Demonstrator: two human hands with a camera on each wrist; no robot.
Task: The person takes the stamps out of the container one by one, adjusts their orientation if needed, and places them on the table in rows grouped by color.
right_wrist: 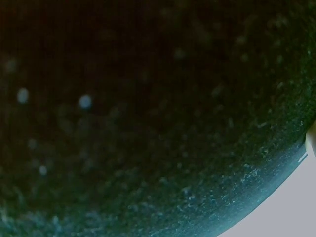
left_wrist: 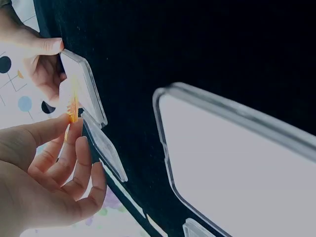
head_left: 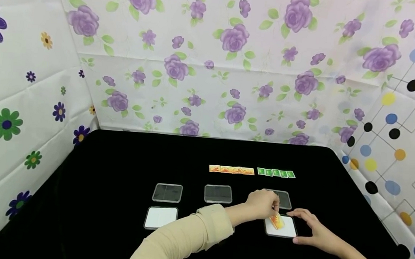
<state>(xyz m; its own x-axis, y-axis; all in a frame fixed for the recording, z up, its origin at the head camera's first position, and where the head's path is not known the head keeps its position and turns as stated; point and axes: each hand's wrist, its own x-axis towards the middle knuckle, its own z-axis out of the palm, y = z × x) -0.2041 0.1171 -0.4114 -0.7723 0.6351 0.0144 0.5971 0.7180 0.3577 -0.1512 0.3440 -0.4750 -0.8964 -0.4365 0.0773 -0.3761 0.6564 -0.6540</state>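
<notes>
My left hand (head_left: 261,204) pinches a small yellow-orange card (head_left: 277,221) between thumb and fingertips. The card is tilted over a flat, rounded case with a white inside (head_left: 287,229), at the front right; I cannot tell whether it touches the white surface. At that case's right side, my right hand (head_left: 318,231) grips it, thumb at the near corner and fingers at the far edge. The left wrist view shows the pinched card (left_wrist: 73,106) edge-on, close to the white case (left_wrist: 81,79). Behind, a clear lid (head_left: 285,200) is partly covered by my left hand.
Two more clear lids (head_left: 167,192) (head_left: 218,193) lie in the back row. A second white case (head_left: 161,217) is at front left; my left sleeve hides most of another in the middle. Further back lie rows of orange cards (head_left: 231,170) and green cards (head_left: 276,173) on black cloth.
</notes>
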